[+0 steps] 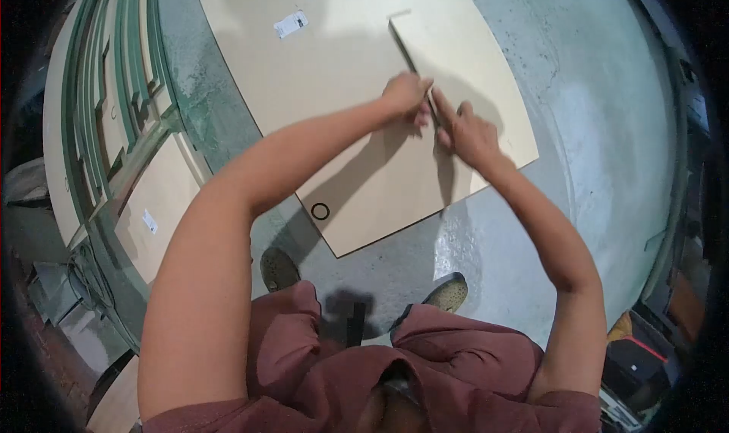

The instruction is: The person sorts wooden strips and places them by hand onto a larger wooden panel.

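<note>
Thin bar (pixel 405 47), bent short at its far end, lying at the upper centre of the frame over a pale board (pixel 357 167); from my remote seat I see the left hand (pixel 408 97) meet it near mid-length, its grip closed, as I judge, around the bar; the right hand (pixel 469 133) comes in from the other side, index finger stretched toward the same stretch of bar; whether its grip presses on the bar or stops just beside it I cannot tell. I take the crossing of hands at one place as a means of steadying so slender a piece, which would likely swivel if held from one end; the bent end points away from the wearer, leaving the straight length within easy reach. The board is turned with a corner toward the wearer, probably so that both arms can extend over it; what carries it is hidden from me; its face bears a white label (pixel 291 24) and a black ring (pixel 320 211). Room: grey-green floor (pixel 607 144), scuffed, with a bright patch of light at right; green-edged panels (pixel 140 46) gathered at the left of the frame; two shoes (pixel 448 292) below the board, set apart, presumably for balance.
</note>
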Demonstrator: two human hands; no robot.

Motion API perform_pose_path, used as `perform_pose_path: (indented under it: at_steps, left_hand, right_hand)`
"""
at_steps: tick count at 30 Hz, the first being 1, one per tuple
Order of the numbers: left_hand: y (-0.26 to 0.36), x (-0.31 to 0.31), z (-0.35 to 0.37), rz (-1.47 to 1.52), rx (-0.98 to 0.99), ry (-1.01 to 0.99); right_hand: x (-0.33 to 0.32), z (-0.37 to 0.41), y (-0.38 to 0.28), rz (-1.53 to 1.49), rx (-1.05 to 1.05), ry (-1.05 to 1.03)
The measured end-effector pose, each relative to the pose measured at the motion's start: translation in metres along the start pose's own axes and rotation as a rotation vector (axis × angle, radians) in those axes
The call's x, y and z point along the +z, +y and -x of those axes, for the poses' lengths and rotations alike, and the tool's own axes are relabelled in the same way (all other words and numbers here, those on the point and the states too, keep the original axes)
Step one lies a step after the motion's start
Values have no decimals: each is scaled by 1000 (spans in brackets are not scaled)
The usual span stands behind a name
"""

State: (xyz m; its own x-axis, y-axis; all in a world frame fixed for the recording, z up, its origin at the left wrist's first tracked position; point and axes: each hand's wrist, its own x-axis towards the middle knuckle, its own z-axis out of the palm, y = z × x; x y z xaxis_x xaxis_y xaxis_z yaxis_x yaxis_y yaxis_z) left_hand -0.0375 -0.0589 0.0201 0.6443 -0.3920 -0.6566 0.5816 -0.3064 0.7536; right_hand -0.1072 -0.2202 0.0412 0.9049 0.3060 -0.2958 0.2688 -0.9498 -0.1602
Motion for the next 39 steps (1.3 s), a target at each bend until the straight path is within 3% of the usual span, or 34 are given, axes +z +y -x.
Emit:
perform_pose_path:
  at_steps: [2,4,5,7,10,12,15,16,18,23,29,30,32,33,34,36,37,39]
  left_hand:
    - [19,-2,-28,111,55,119]
    - [15,-11,-98,-383,367,284]
    - [26,-10,-93,-388,372,283]
    - [54,-7,-79,-55,124,292]
    - [51,1,-67,-197,139,318]
    - [35,15,-54,-127,120,269]
    - [-2,43,-3,42,-28,38]
    - [-22,51,5,-90,-38,-19]
    - [-34,69,41,17,-251,-97]
    - [-33,81,44,63,-282,-145]
    - [23,69,-29,189,-111,6]
    - [30,62,-44,-124,126,-55]
    - [44,59,-83,-157,199,59]
    - [64,65,-81,84,62,113]
    - [66,67,-94,83,65,109]
    - [79,68,-123,70,128,280]
    - [77,68,-130,-124,219,362]
    - [66,68,-130,-169,223,342]
  right_hand:
    - [-12,-33,15,41,54,-29]
    - [-19,-68,33,50,47,-11]
    - [-23,-77,40,60,50,-2]
    - [-24,-84,42,79,68,18]
    - [-13,-73,39,97,68,126]
    - [-2,-44,30,43,82,109]
    - [10,34,15,-42,55,45]
    - [11,61,11,-65,42,-2]
    - [20,101,7,-105,-12,51]
    - [25,107,21,-46,-10,57]
    - [5,34,65,43,79,123]
    - [1,21,71,55,97,140]
    - [-8,-10,89,95,143,93]
    - [-9,-24,99,87,148,107]
    - [-12,-36,108,83,156,126]
    - [-18,-53,117,73,163,130]
    - [-21,-57,118,57,164,133]
    - [-18,-53,118,71,170,177]
